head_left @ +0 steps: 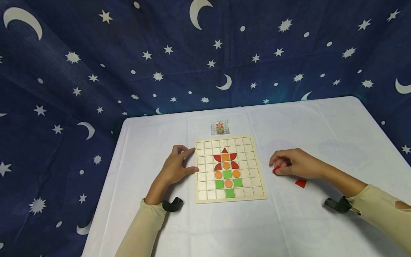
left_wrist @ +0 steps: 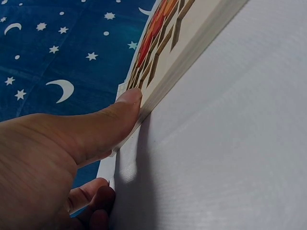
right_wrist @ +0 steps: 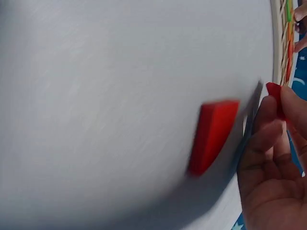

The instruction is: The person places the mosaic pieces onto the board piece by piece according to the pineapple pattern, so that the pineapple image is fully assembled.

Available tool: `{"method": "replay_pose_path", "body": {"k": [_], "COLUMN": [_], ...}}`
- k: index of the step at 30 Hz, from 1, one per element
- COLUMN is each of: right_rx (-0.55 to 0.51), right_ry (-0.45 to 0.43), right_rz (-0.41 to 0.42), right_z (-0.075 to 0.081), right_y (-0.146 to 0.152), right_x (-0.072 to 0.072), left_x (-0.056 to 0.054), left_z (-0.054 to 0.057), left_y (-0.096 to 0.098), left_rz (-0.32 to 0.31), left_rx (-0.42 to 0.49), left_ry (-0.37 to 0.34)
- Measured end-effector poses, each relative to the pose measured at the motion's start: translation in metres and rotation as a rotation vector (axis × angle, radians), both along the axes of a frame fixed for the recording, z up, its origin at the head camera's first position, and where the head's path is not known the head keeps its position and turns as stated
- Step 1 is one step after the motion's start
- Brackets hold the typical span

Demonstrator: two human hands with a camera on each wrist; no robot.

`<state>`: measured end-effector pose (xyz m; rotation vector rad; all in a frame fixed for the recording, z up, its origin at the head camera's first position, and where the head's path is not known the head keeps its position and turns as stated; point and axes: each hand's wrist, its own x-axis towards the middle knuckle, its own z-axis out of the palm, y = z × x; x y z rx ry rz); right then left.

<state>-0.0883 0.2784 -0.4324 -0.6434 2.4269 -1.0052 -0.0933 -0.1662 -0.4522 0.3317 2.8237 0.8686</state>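
Note:
A pale wooden grid board (head_left: 253,153) lies on the table with a figure of red, orange and green pieces set in its squares. Against its left edge rest the thumb and index finger of my left hand (head_left: 173,169); the thumb (left_wrist: 117,112) lies along the rim in the left wrist view. To the right of the board, my right hand (head_left: 300,163) pinches a small red piece (right_wrist: 274,93) between thumb and fingers, low over the cloth. Below that hand lies a loose red quarter-circle piece (head_left: 300,183), large in the right wrist view.
Behind the board is a small pattern card (head_left: 220,127) printed with a similar coloured figure on a grid. White cloth (head_left: 231,228) covers the table. A dark blue curtain (head_left: 179,89) with stars and moons hangs along the back and left.

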Motion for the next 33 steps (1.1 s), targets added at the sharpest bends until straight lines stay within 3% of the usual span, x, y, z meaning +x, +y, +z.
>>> {"method": "replay_pose_path", "body": {"k": [6, 15, 27, 33], "right_rx": [-0.04, -0.15, -0.164, -0.123], "right_ry": [-0.148, -0.257, -0.199, -0.077], "right_rz": [-0.053, -0.008, 0.052, 0.083], "right_z": [0.005, 0.006, -0.001, -0.005], "right_y": [-0.023, -0.065, -0.101, -0.109], "right_x": [0.003, 0.013, 0.027, 0.034], "left_x": [0.0, -0.001, -0.001, -0.001], "left_z": [0.0, 0.0, -0.002, -0.001], "left_y": [0.0, 0.0, -0.001, -0.001], "left_rz": [0.005, 0.006, 0.003, 0.001], "left_rx": [0.0, 0.001, 0.001, 0.002], "left_ry": [0.0, -0.008, -0.008, -0.004]}}
